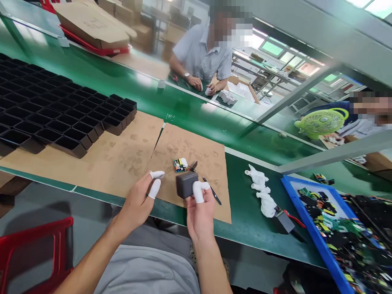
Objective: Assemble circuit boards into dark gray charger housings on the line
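Black case in right hand, left hand slightly parted, circuit board, tweezers near

The right-hand grip holds a black box over brown cardboard on a green table, the left-hand grip apart beside it, with a circuit board and dark tweezers nearby.

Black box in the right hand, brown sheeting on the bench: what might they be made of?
The black box in the right hand looks like matte plastic: smooth, rounded edges. The brown sheeting seems dull cardboard or heavy paper: flat, blotched with dark marks.
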The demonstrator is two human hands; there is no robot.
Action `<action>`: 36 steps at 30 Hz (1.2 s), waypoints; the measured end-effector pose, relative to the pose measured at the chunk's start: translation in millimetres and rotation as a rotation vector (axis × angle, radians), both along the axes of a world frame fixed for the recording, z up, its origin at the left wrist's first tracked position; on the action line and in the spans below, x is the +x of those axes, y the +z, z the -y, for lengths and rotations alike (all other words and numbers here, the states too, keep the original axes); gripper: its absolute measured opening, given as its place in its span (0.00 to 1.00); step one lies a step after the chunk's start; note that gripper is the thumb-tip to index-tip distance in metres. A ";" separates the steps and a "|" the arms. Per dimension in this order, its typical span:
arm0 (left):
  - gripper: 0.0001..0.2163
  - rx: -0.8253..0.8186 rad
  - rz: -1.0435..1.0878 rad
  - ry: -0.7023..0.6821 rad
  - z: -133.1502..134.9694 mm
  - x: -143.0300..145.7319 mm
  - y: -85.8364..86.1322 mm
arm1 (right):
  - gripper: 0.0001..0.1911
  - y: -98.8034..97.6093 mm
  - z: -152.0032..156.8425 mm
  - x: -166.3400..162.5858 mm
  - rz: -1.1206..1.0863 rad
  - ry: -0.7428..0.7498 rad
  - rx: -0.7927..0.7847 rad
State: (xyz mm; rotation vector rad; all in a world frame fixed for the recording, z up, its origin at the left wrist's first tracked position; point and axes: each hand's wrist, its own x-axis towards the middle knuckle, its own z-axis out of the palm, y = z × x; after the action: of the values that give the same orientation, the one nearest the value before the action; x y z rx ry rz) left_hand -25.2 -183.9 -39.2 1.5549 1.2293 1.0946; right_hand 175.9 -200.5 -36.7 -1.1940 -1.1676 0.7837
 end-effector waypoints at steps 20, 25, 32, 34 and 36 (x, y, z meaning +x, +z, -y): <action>0.21 0.020 -0.071 -0.006 3.2 -0.7 -2.8 | 0.13 13.8 14.0 4.2 0.396 -0.101 0.136; 0.22 0.004 -0.078 -0.019 4.2 -0.3 -1.0 | 0.11 12.0 9.9 14.4 0.578 0.013 0.196; 0.21 0.039 -0.119 -0.015 3.2 -0.9 -1.1 | 0.17 17.0 5.9 25.7 0.611 0.114 0.214; 0.20 0.071 -0.147 -0.016 3.2 -0.5 -1.5 | 0.16 18.1 5.5 26.6 0.593 0.120 0.205; 0.19 0.145 -0.212 -0.027 3.6 0.3 -2.1 | 0.13 18.9 5.1 26.2 0.565 0.121 0.186</action>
State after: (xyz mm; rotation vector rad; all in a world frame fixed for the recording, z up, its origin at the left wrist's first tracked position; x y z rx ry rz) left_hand -24.9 -187.5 -41.3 1.8310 1.2876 1.0415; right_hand 202.0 -205.7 -17.9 -1.2320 -1.7484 0.4161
